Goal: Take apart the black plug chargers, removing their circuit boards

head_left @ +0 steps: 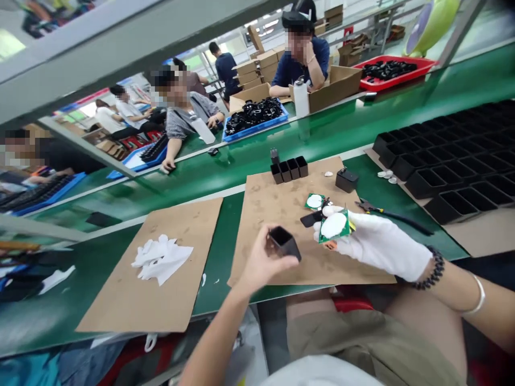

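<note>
My left hand, bare, grips a black open-topped plastic case, its opening tilted up toward me. In a white glove, my right hand holds a green circuit board with a white round patch on its face. Just behind it, a second green board with a white patch lies on the cardboard sheet. A flat black piece is partly hidden by the held board. Several empty black cases stand in a row at the sheet's back edge, and a closed black one sits to the right.
Black-handled pliers lie right of my gloved hand. Many open black cases fill the right side. Crumpled white cloth or paper rests on another cardboard sheet. Across the green bench, co-workers sit by a blue tray and a red tray.
</note>
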The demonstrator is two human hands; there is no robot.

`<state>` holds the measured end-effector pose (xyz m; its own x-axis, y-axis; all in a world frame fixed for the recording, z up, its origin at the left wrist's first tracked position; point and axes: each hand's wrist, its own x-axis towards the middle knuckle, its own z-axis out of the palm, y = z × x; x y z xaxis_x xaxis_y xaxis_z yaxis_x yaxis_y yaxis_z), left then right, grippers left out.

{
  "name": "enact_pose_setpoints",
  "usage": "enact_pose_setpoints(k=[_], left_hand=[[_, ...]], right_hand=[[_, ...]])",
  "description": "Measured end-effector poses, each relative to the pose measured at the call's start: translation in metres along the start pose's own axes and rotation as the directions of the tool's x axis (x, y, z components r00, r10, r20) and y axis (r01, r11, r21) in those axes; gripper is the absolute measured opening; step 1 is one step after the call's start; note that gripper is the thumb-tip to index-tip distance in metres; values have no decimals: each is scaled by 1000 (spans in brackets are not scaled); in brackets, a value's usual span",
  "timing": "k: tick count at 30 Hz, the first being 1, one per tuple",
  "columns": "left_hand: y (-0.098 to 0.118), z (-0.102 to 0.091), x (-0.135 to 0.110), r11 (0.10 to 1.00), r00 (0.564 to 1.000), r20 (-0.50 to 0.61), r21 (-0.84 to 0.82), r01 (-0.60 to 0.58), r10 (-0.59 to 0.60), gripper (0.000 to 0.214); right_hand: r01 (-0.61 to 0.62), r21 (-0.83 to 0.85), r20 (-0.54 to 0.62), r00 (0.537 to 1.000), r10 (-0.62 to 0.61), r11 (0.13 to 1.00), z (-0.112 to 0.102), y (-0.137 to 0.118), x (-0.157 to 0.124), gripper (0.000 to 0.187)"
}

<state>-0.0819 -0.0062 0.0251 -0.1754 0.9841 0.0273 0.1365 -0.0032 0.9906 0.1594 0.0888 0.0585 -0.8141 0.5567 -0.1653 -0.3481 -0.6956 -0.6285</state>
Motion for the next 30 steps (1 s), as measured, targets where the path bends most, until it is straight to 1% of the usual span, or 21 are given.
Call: enact_pose_setpoints(k=[2,4,5,6,7,8,9,10,11,12,13,14,16,18,20,22,25,27,30], left_hand=[[-5,17,-21,1000,996,-87,8,4,-3,61],[-8,36,-33,999,982,-188,24,-27,31,50],[-8,45,-36,998,972,-227,28,-55,60,45],[-7,54,-37,995,963,-252,35,-95,100,42],[-6,63,-37,988,951,-268,52,-146,154,38],[-5,70,-36,975,934,-278,80,-208,222,35],[-5,76,-34,955,914,-279,115,-273,294,32],[-4,81,-32,930,890,-274,154,-334,364,30],[-4,85,-29,902,863,-271,191,-387,427,29],[-5,88,-27,875,836,-268,224,-430,480,29],[-5,90,-26,850,811,-265,250,-464,521,29],[-6,92,-25,828,790,-261,272,-491,555,31],[-8,95,-24,789,756,-247,306,-533,606,34],[-10,98,-24,758,727,-235,322,-567,645,39],[-12,101,-25,730,697,-238,341,-592,676,40],[-13,103,-26,710,673,-245,361,-604,698,41],[-12,106,-27,710,670,-250,360,-605,699,43],[-11,108,-28,712,676,-244,364,-601,695,45],[-7,110,-29,691,667,-227,407,-597,710,45]], right_hand=[[58,59,-38,998,-56,997,-2,16,-18,35],[151,32,-105,984,-147,988,-2,31,-31,41],[214,-11,-147,966,-213,977,0,37,-36,42],[284,-74,-195,936,-293,956,1,43,-39,43],[363,-158,-245,887,-392,918,4,48,-41,43],[438,-260,-292,814,-502,861,6,53,-43,42],[496,-374,-324,722,-612,784,9,58,-43,40],[531,-491,-333,618,-712,691,12,62,-43,37],[536,-598,-319,522,-791,595,15,66,-43,36],[523,-687,-287,442,-850,504,18,70,-43,37],[496,-754,-249,390,-887,430,20,74,-42,39],[466,-804,-209,360,-909,369,22,77,-42,43],[415,-866,-138,339,-930,280,23,84,-43,52],[390,-891,-93,344,-934,232,22,91,-43,60],[382,-896,-80,362,-929,226,21,96,-43,65],[368,-896,-102,371,-923,247,19,99,-43,66],[344,-900,-137,359,-923,268,19,100,-44,68],[346,-905,-120,352,-928,248,19,99,-45,71],[353,-913,-73,355,-932,206,18,97,-48,76]])
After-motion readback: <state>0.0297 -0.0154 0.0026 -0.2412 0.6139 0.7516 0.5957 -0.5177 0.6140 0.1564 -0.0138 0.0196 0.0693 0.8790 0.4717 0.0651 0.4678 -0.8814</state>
